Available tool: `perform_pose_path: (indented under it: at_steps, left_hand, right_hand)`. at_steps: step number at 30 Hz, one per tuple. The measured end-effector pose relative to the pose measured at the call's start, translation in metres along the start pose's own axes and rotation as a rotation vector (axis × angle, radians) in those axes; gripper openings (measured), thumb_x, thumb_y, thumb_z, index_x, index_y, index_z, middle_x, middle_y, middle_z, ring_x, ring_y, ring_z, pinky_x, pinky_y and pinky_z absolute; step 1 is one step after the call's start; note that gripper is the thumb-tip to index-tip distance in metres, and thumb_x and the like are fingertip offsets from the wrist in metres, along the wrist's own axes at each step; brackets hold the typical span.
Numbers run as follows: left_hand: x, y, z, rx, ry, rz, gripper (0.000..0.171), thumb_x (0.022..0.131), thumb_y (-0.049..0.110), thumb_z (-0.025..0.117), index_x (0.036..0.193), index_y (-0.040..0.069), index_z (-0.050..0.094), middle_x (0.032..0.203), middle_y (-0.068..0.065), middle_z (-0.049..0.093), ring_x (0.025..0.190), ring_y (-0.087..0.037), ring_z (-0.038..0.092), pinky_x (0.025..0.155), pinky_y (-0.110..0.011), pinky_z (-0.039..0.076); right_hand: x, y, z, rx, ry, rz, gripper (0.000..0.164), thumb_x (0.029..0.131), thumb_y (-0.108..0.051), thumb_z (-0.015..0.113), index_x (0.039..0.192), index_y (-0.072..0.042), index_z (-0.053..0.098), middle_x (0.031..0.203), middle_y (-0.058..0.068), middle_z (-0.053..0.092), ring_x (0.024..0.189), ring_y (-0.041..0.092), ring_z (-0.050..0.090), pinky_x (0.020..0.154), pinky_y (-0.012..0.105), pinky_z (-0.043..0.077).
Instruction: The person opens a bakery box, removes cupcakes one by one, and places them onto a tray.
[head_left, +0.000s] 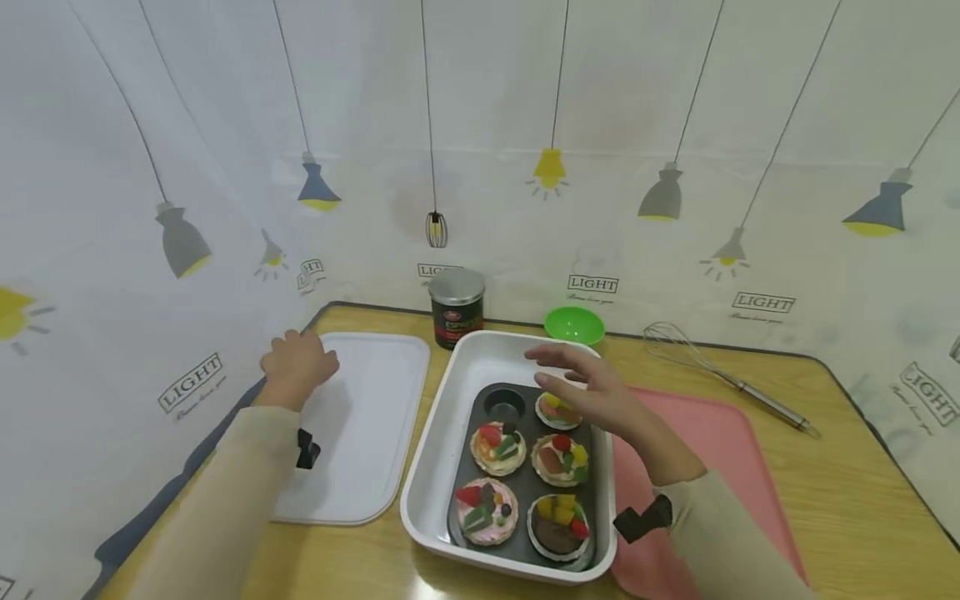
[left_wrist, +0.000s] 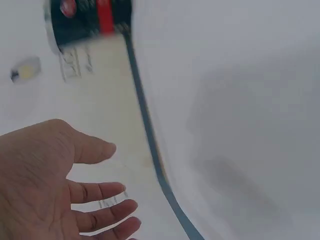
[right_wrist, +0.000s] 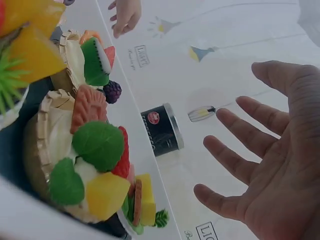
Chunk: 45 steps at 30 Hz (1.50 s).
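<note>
Pale sleeves (head_left: 232, 492) loom nearest the camera at seven and five o'clock, and the right one's black wrist mount (head_left: 643, 518) sits close to the white basin (head_left: 480, 362); dip that forearm and it could snag the rim. And look at the right hand (head_left: 592, 387)! Fingers spread, nothing in them, hanging over the basin's one o'clock corner, just above the back tart (head_left: 557, 412). Drop carelessly here and fruit gets squashed, I reckon.

Inside the basin lies the dark muffin tin (head_left: 529, 417): five tarts seated, an empty cup (head_left: 505, 406) at eleven. They look loose to me, so a sharp tilt could spill them. Over at ten, the left hand (head_left: 297, 362), relaxed, holding nothing, by the white tray's (head_left: 360, 433) far corner; lean hard there and it might skid.

Behind the basin, the coffee can (head_left: 457, 312) at eleven, the green bowl (head_left: 575, 325) at one: shove that basin back along the bench (head_left: 862, 475) and either could go over! Whisk (head_left: 742, 386) at two looks safely aside.
</note>
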<state>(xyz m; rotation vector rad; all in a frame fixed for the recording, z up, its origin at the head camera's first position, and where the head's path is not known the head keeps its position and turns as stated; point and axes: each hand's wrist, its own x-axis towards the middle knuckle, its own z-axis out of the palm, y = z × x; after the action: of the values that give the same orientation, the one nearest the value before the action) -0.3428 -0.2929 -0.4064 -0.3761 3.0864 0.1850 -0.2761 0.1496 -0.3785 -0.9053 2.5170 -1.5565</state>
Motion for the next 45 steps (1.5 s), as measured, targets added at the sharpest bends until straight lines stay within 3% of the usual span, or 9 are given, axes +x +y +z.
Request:
perform_pose_path:
  at_steps: [3,6,11,15,20,24,29,36,45]
  left_hand:
    - [-0.003,0.033,-0.006,-0.066,-0.044,0.09,0.063,0.098,0.041,0.049,0.135,-0.01,0.049,0.13,-0.034,0.049,0.12,-0.052,0.047,0.095,-0.066,0.042]
    - [-0.004,0.063,-0.003,-0.199,-0.105,0.233,0.062,0.099,0.042,0.049,0.139,-0.006,0.049,0.137,-0.029,0.053,0.124,-0.047,0.051,0.099,-0.06,0.043]
    - [0.0,0.108,0.021,-0.638,-0.309,0.4,0.061,0.102,0.039,0.053,0.148,0.001,0.044,0.145,-0.022,0.051,0.131,-0.038,0.051,0.102,-0.051,0.045]
    - [0.008,0.129,0.045,-0.976,-0.437,0.449,0.059,0.106,0.029,0.049,0.157,0.007,0.03,0.156,-0.018,0.038,0.14,-0.036,0.04,0.109,-0.052,0.039]
    - [0.013,0.134,0.074,-1.186,-0.451,0.411,0.06,0.106,0.037,0.047,0.16,0.018,0.028,0.16,-0.014,0.034,0.142,-0.033,0.038,0.113,-0.051,0.032]
    - [0.01,0.128,0.083,-1.249,-0.421,0.414,0.059,0.105,0.037,0.05,0.159,0.021,0.033,0.16,-0.011,0.035,0.14,-0.031,0.04,0.112,-0.049,0.035]
    - [0.007,0.124,0.08,-1.227,-0.387,0.455,0.054,0.105,0.034,0.05,0.157,0.021,0.037,0.157,-0.011,0.039,0.134,-0.031,0.047,0.105,-0.046,0.043]
    - [0.005,0.134,0.085,-1.259,-0.416,0.454,0.056,0.104,0.041,0.052,0.157,0.026,0.038,0.154,-0.008,0.043,0.129,-0.028,0.052,0.101,-0.042,0.047]
    - [0.002,0.143,0.092,-1.27,-0.425,0.423,0.054,0.105,0.038,0.051,0.156,0.027,0.039,0.156,-0.007,0.041,0.135,-0.028,0.047,0.107,-0.046,0.042]
  right_hand:
    - [-0.012,0.004,-0.007,-0.007,0.026,0.006,0.041,0.1,-0.029,0.063,0.14,-0.018,0.057,0.141,0.003,0.058,0.133,0.029,0.049,0.109,0.064,0.031]
    - [-0.017,0.007,-0.009,-0.01,0.033,-0.01,0.042,0.1,-0.029,0.063,0.14,-0.02,0.056,0.141,0.003,0.057,0.133,0.03,0.049,0.108,0.062,0.034]
    - [-0.016,0.023,-0.01,-0.068,0.043,-0.025,0.046,0.099,-0.026,0.065,0.142,-0.014,0.054,0.14,0.008,0.057,0.131,0.032,0.051,0.104,0.053,0.043]
    - [-0.016,0.045,-0.006,-0.275,0.035,-0.02,0.049,0.098,-0.025,0.066,0.14,-0.003,0.054,0.141,0.015,0.056,0.131,0.036,0.05,0.102,0.055,0.044]
    - [-0.014,0.066,0.006,-0.507,0.013,-0.014,0.052,0.096,-0.033,0.068,0.135,0.0,0.057,0.126,0.012,0.063,0.114,0.028,0.058,0.096,0.048,0.047]
    - [-0.01,0.067,0.012,-0.585,-0.023,-0.03,0.059,0.093,-0.04,0.069,0.136,-0.001,0.058,0.118,0.008,0.064,0.102,0.022,0.057,0.087,0.043,0.048]
    - [-0.008,0.065,0.011,-0.664,-0.054,-0.017,0.07,0.09,-0.047,0.072,0.139,-0.001,0.055,0.127,0.014,0.062,0.115,0.028,0.057,0.096,0.047,0.047]
    - [-0.011,0.064,0.009,-0.758,-0.061,0.057,0.062,0.086,-0.054,0.074,0.126,-0.01,0.059,0.1,0.003,0.061,0.096,0.023,0.057,0.082,0.043,0.048]
    - [-0.017,0.068,0.006,-0.774,-0.051,0.065,0.062,0.087,-0.046,0.076,0.132,-0.006,0.059,0.111,0.008,0.065,0.101,0.025,0.06,0.087,0.044,0.05]
